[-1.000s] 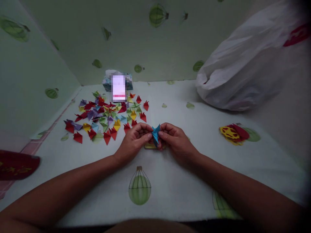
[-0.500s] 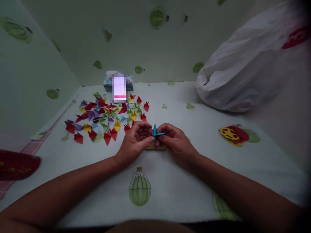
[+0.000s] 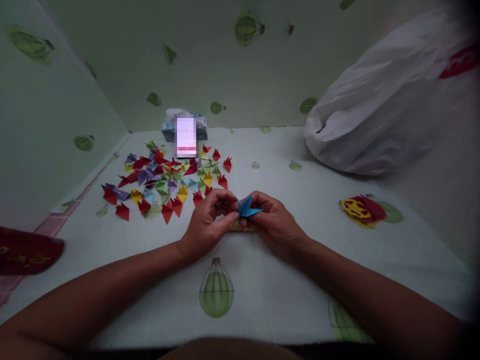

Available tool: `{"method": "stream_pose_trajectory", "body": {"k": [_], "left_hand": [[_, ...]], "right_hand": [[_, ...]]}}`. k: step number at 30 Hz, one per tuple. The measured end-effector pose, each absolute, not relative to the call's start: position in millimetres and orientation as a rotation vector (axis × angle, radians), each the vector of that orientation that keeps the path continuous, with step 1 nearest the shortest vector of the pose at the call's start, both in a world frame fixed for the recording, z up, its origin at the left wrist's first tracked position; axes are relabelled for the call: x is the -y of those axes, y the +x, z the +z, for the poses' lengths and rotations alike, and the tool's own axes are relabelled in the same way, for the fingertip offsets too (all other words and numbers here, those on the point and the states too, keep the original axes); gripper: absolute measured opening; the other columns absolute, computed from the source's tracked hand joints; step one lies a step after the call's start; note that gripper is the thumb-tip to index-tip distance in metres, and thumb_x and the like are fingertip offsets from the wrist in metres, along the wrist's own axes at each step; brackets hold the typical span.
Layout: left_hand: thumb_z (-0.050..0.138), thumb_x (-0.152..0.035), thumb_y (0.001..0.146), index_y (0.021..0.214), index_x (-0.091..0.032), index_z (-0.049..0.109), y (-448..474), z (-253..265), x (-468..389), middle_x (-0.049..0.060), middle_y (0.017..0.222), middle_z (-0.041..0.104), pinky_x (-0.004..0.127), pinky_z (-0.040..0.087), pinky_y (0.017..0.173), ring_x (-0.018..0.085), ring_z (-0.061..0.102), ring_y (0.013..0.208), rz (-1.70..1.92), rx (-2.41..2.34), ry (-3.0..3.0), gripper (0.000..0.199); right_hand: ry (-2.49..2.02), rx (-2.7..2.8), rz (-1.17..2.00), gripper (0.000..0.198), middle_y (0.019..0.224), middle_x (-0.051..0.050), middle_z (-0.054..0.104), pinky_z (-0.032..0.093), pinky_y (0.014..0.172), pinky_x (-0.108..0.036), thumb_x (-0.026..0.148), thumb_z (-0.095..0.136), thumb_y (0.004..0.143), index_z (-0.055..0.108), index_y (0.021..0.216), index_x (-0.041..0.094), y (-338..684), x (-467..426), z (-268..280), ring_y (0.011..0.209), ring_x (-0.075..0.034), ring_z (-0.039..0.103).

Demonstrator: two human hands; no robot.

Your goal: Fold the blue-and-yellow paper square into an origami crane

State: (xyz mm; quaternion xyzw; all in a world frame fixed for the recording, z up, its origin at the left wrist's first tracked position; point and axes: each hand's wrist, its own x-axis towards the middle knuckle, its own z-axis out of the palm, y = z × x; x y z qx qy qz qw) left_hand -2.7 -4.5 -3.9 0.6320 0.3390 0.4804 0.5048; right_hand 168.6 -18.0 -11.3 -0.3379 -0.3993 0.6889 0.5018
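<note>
The left grip (image 3: 204,220) is a bare hand with rounded knuckles and a short thumbnail; the right grip (image 3: 277,220) is bare too. Behind each, a narrow wrist widens into a forearm, left (image 3: 112,285) and right (image 3: 367,285), both smooth and uncovered. Nearer than both grips, a rounded form (image 3: 225,348) is too dim to identify.

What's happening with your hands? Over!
Right hand gripping pointy blue folded paper. Left hand at its edge. Yellow thing underneath, mostly hidden, seemingly not blocking.

Folded paper (image 3: 247,207) blue; loose pieces (image 3: 182,193) red, yellow, purple, green; tabletop (image 3: 273,295) pale, green-balloon print.
</note>
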Motion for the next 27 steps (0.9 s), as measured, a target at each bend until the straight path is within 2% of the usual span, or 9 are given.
{"method": "stream_pose_trajectory", "body": {"k": [4, 9, 17, 23, 27], "left_hand": [[0.071, -0.022, 0.080, 0.089, -0.018, 0.059, -3.2, -3.2, 2.4, 0.001, 0.083, 0.062, 0.027, 0.053, 0.072, 0.013, 0.062, 0.075, 1.112, -0.873, 1.494, 0.016], [0.073, -0.030, 0.078, 0.090, -0.018, 0.061, -4.2, -2.6, -0.5, 0.002, 0.084, 0.065, 0.029, 0.053, 0.073, 0.015, 0.063, 0.077, 0.981, -0.876, 1.434, 0.021], [0.079, -0.027, 0.072, 0.087, -0.019, 0.061, -1.1, -6.9, -3.4, -0.002, 0.080, 0.061, 0.025, 0.050, 0.070, 0.012, 0.058, 0.073, 1.077, -0.889, 1.334, 0.025], [0.073, -0.026, 0.077, 0.084, -0.018, 0.067, -4.6, -5.9, -2.5, 0.000, 0.077, 0.066, 0.027, 0.050, 0.069, 0.013, 0.060, 0.071, 1.025, -0.890, 1.313, 0.012], [0.070, -0.028, 0.080, 0.085, -0.018, 0.068, -5.7, -5.6, -2.7, 0.000, 0.078, 0.065, 0.027, 0.049, 0.071, 0.013, 0.059, 0.072, 1.005, -0.912, 1.296, 0.012]], "right_hand": [[-0.817, 1.016, 1.624, 0.016, 0.071, 0.003, 0.066, 0.050, 0.063, -0.025, 0.018, 0.076, 0.076, 0.061, 0.083, 0.019, 169.1, 17.3, -14.4, 0.062, -0.010, 0.062], [-0.897, 1.125, 1.529, 0.019, 0.066, 0.004, 0.062, 0.046, 0.055, -0.024, 0.027, 0.075, 0.079, 0.058, 0.083, 0.019, 171.5, 15.9, -14.0, 0.056, -0.010, 0.057], [-0.919, 1.214, 1.464, 0.017, 0.066, 0.005, 0.060, 0.047, 0.055, -0.026, 0.023, 0.072, 0.078, 0.057, 0.085, 0.021, 170.5, 17.5, -8.0, 0.056, -0.010, 0.057], [-0.928, 1.236, 1.425, 0.008, 0.066, 0.003, 0.063, 0.050, 0.060, -0.028, 0.020, 0.068, 0.079, 0.061, 0.080, 0.019, 172.3, 18.6, -7.0, 0.059, -0.011, 0.060], [-0.939, 1.302, 1.378, 0.006, 0.065, 0.003, 0.063, 0.051, 0.062, -0.028, 0.018, 0.066, 0.080, 0.061, 0.078, 0.019, 172.7, 19.4, -7.8, 0.060, -0.012, 0.060]]}}
